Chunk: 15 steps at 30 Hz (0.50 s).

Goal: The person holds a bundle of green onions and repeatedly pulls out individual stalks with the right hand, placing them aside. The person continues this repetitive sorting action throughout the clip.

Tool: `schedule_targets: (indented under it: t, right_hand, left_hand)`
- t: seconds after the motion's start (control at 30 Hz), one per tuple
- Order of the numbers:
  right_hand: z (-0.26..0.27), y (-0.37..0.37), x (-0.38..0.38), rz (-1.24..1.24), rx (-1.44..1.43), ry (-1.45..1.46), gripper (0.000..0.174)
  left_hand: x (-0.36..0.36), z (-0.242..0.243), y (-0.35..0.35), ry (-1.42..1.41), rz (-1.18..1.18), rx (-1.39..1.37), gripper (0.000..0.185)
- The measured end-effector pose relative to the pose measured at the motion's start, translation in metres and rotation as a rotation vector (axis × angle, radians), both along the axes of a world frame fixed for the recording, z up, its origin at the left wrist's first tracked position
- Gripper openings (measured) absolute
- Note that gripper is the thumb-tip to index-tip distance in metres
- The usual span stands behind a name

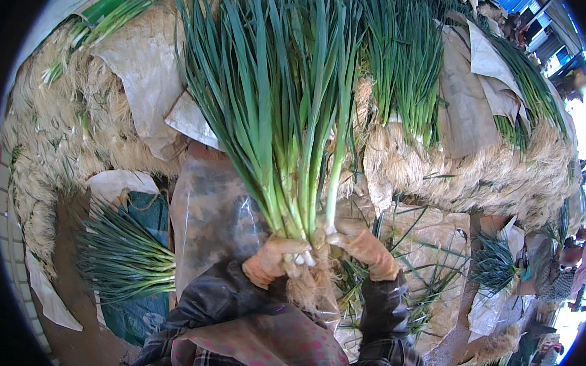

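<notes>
My left hand [270, 261], in an orange-tan glove, is closed round the white, rooted ends of a bunch of green onions [278, 182]. The long leaves of the bunch point away from me, and its pale roots hang over my lap. My right hand [367, 248], gloved alike, pinches the white base of a single green onion stalk [334, 190] at the right side of the bunch. A clear plastic sheet [205, 218] lies under and left of the bunch. A dotted apron [283, 343] covers my lap.
A long heap of green onions with matted roots [465, 168] runs across the front. Another bunch [127, 258] lies on a green sack [133, 319] at left. Loose leaves litter a tan sheet [446, 313] at right. A person [561, 275] sits at far right.
</notes>
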State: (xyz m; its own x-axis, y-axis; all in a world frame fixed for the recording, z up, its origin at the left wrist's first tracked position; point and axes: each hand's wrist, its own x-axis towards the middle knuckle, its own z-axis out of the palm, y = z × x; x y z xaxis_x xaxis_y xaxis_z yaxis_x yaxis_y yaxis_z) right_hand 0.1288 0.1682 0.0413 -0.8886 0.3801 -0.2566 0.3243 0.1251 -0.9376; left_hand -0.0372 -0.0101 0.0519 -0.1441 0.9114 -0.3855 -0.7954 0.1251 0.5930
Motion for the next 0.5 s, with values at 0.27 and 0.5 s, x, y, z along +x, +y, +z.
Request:
schedule_targets:
  t: [0.27, 0.5]
  right_hand:
    - [-0.012, -0.041, -0.019, 0.354, 1.367, -0.084, 0.006]
    - [-0.079, -0.029, 0.073, 0.275, 0.967, -1.082, 0.018]
  left_hand:
    - [-0.027, -0.008, 0.0, 0.044, -0.093, 0.165, 0.058]
    - [-0.014, 0.013, 0.006, -0.185, 0.062, 0.302, 0.069]
